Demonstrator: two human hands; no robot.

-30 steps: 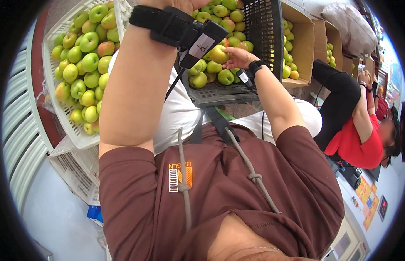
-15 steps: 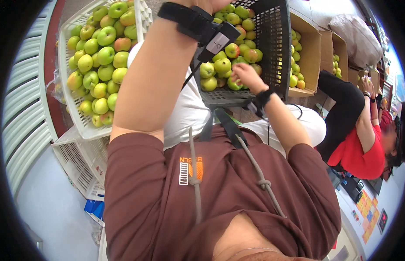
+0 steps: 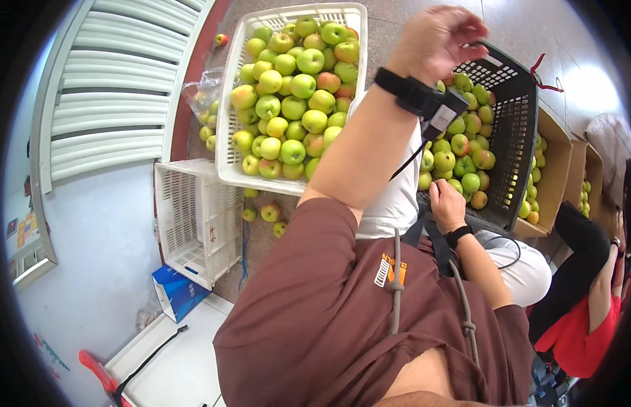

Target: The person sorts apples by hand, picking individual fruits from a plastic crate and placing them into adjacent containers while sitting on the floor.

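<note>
While the person's left hand (image 3: 441, 42) is raised by the far left corner of the black plastic crate (image 3: 523, 136), fingers loosely bent and parted, the right hand (image 3: 448, 205) is at its near edge, fingers curled, their grip impossible to tell. Green-and-red apples (image 3: 470, 124) lie inside that crate; a white plastic crate (image 3: 223, 136) of apples stands left of it, a cardboard box (image 3: 554, 163) right.
</note>
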